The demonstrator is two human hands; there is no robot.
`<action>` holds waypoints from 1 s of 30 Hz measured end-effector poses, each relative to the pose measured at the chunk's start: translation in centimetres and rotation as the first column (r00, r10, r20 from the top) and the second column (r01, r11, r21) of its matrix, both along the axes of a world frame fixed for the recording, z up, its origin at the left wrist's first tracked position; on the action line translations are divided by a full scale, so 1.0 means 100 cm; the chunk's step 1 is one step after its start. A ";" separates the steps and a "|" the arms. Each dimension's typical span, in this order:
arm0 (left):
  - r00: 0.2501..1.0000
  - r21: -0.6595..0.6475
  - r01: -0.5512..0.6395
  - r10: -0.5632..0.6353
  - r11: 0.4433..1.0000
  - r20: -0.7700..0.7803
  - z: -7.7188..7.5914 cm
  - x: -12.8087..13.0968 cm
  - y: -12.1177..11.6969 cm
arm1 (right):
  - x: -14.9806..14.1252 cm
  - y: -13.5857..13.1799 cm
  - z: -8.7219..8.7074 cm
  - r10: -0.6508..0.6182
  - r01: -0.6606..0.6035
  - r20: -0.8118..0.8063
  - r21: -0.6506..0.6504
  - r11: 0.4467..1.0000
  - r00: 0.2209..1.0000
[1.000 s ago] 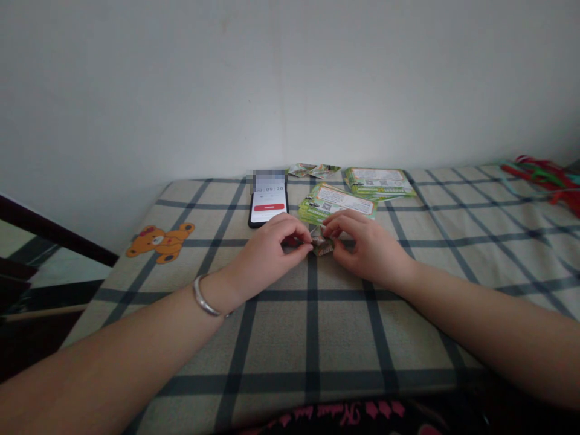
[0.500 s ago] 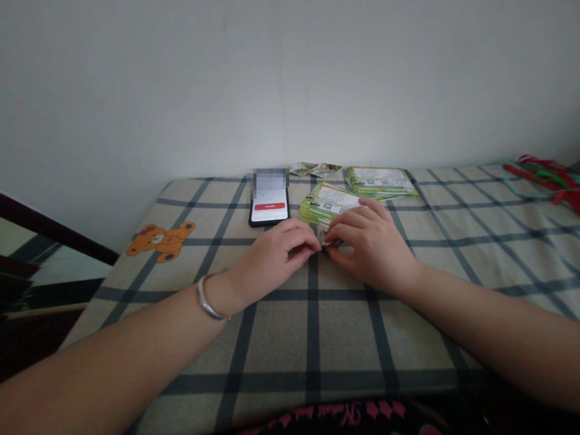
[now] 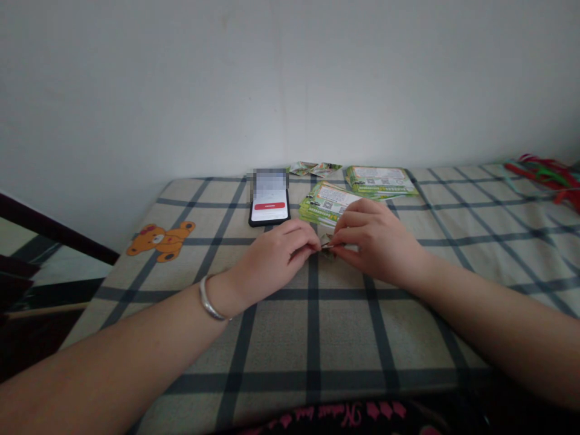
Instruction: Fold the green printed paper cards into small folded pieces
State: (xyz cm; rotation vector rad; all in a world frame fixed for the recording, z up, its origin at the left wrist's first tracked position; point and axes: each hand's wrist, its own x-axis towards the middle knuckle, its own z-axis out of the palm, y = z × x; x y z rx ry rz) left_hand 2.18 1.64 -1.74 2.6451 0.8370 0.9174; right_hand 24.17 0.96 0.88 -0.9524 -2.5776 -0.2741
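Observation:
My left hand and my right hand meet over the middle of the table. Between their fingertips is a small folded piece of printed paper, mostly covered by the fingers. Each hand pinches one side of it, thumb against fingers. Just beyond my right hand lies a fanned stack of green-and-white printed cards, partly hidden by that hand. Behind it, by the wall, two small folded paper pieces lie side by side. A silver bangle sits on my left wrist.
A phone with a lit screen lies beyond my left hand. A second card stack rests at the back right. Red and green cords lie far right. A bear cutout is at the left of the checked tablecloth, which meets the wall.
My right hand's fingers have drawn in and bent more over the folded paper, and a bit more of the paper shows. My left hand has barely moved.

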 end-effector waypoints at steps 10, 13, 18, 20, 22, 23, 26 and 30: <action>0.999 0.107 0.036 -0.033 0.994 -0.033 -0.002 0.000 -0.002 | 0.005 -0.007 0.009 0.025 -0.026 0.185 0.005 1.000 0.982; 0.999 0.110 0.054 -0.053 0.993 -0.014 -0.001 0.000 -0.003 | 0.004 -0.007 0.006 0.009 -0.004 0.156 -0.034 0.999 0.988; 0.998 0.072 0.064 -0.064 0.995 0.005 -0.001 0.001 -0.002 | 0.002 -0.006 -0.001 -0.051 0.064 0.107 -0.123 0.990 0.993; 0.998 0.058 0.059 -0.060 0.997 0.009 -0.001 0.001 0.000 | 0.001 -0.005 -0.003 -0.061 0.074 0.073 -0.179 0.981 0.995; 0.998 0.048 0.054 -0.055 0.997 0.015 -0.002 0.000 0.000 | -0.001 -0.003 -0.004 -0.065 0.072 0.039 -0.232 0.970 0.997; 0.998 0.044 0.052 -0.053 0.998 0.017 -0.002 0.000 0.001 | -0.002 -0.002 -0.004 -0.064 0.069 0.026 -0.251 0.965 0.998; 0.998 0.024 0.055 -0.056 0.998 0.012 -0.003 -0.001 0.001 | -0.005 -0.001 -0.005 -0.068 0.071 0.022 -0.278 0.958 0.997; 0.997 0.003 0.071 -0.071 0.997 -0.011 -0.004 -0.001 0.000 | -0.010 -0.002 -0.006 -0.093 0.107 0.066 -0.253 0.962 0.994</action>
